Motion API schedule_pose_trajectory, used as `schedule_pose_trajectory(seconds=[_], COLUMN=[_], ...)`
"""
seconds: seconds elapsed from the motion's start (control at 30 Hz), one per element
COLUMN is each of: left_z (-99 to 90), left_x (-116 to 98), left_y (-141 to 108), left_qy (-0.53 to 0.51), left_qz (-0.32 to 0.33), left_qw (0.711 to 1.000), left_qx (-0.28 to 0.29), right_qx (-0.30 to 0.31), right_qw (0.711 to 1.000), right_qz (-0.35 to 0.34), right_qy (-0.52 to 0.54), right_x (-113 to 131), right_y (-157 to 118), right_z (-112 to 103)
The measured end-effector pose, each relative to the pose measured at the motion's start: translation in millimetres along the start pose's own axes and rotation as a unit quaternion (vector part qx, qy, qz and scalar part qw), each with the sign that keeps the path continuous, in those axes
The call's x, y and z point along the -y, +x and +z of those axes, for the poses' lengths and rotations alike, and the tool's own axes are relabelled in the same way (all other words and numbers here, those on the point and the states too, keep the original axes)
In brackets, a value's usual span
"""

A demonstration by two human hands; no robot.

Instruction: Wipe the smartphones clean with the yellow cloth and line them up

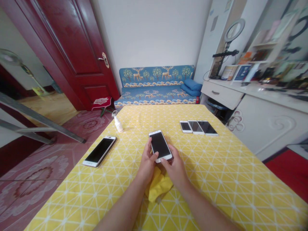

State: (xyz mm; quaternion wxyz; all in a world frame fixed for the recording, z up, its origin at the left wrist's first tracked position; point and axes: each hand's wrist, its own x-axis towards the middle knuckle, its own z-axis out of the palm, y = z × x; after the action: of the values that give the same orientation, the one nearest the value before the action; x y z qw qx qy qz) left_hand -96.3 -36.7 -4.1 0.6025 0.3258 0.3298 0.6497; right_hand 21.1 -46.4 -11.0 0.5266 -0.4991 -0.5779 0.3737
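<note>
A white smartphone with a dark screen is held above the yellow tablecloth between my left hand and my right hand. My left thumb lies across its lower left side, and my right fingers grip its lower edge. A crumpled yellow cloth lies under my wrists. To the left, a white-framed smartphone lies screen up. A small white spray bottle lies on its side near the far edge. Farther right, several smartphones lie side by side, screens up.
The table's left edge drops to a patterned tile floor. A blue deer-print sofa stands beyond the far edge. A red door stands at the left, and a white desk with a ring light stands at the right.
</note>
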Motion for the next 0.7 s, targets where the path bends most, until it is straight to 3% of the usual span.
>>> schedule_pose_trajectory(seconds=[0.13,0.3,0.57,0.7], left_z=[4.2,13.5,1.5,-2.7], left_x=[0.2,-3.6,1.4,5.9], left_y=[-2.2,-7.2,-4.9,-3.3], left_qy=[0.005,-0.028,0.084,0.103], left_qz=[-0.012,-0.042,-0.038,-0.05], left_qw=[0.999,0.994,0.982,0.985], left_qx=[0.046,0.1,0.162,0.128], right_qx=[-0.022,-0.024,-0.004,-0.012], right_qw=[1.0,0.983,0.931,0.888], right_qz=[-0.006,-0.059,-0.121,-0.11], right_qy=[-0.021,-0.17,-0.346,-0.446], right_x=[-1.6,0.5,-19.2,-20.2], right_y=[7.2,9.5,17.7,22.4], right_z=[-7.7,-15.7,-32.9,-54.7])
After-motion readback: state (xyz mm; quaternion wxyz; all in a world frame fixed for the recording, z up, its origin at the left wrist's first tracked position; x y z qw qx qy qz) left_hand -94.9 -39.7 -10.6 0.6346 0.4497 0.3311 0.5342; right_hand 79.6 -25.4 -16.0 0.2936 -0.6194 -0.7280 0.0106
